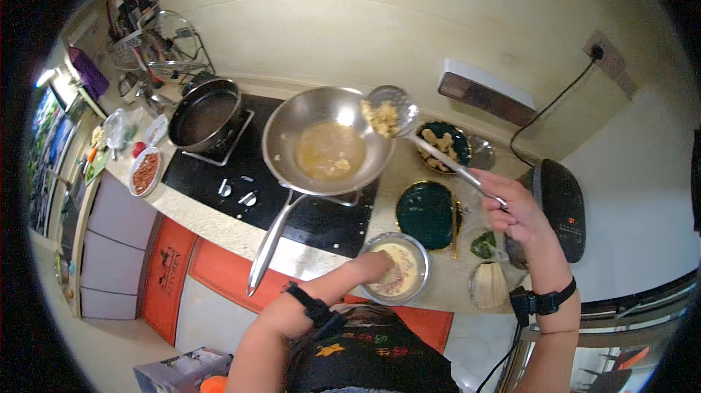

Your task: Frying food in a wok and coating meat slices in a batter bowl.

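My right hand [512, 204] grips the handle of a metal skimmer [408, 108], whose bowl holds pale fried pieces above the right rim of the steel wok [282, 160]. Oil [328, 146] lies in the wok, with a few pale bits in it. My left hand [378, 267] dips into a metal bowl [425, 275] of pale yellow batter with pinkish pieces; its fingertips are hidden there. A dark green plate [424, 215] lies just behind the bowl. Farther back, another green plate [467, 149] bears pale battered pieces.
A dark pot [205, 113] stands on the hob's left side. The wok's long handle [268, 250] juts over the counter's front edge. A white dish of reddish-brown food [145, 173] is at the left. A black appliance [564, 207], bagged greens [483, 245] and a glass dish [489, 286] stand right.
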The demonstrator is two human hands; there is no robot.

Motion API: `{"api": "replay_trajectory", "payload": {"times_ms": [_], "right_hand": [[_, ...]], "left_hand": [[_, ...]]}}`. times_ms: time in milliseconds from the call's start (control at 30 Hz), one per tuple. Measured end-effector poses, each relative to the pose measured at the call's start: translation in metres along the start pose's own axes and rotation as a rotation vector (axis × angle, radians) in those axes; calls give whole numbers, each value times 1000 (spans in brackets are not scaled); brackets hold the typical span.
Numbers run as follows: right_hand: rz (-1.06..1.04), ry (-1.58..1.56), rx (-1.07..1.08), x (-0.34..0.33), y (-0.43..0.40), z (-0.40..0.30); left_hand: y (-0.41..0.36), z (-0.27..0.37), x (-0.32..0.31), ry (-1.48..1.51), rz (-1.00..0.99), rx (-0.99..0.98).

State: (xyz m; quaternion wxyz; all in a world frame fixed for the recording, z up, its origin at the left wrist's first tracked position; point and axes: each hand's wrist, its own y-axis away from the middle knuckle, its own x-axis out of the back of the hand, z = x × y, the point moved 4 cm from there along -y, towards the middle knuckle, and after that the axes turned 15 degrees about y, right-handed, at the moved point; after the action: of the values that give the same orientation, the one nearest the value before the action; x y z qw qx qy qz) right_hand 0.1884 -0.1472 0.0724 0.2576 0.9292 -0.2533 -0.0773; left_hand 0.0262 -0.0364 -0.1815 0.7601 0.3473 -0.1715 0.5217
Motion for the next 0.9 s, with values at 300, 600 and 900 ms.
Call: {"api": "replay_trajectory", "payload": {"times_ms": [300,600,900], "right_hand": [[519,326,-15,114,-51,81],[900,1416,194,110,-77,94],[733,115,87,123,-61,133]], "left_hand": [[1,5,2,-39,-46,25],[1,-10,-6,-47,-17,36],[-9,-2,-3,-21,30,4]]}}
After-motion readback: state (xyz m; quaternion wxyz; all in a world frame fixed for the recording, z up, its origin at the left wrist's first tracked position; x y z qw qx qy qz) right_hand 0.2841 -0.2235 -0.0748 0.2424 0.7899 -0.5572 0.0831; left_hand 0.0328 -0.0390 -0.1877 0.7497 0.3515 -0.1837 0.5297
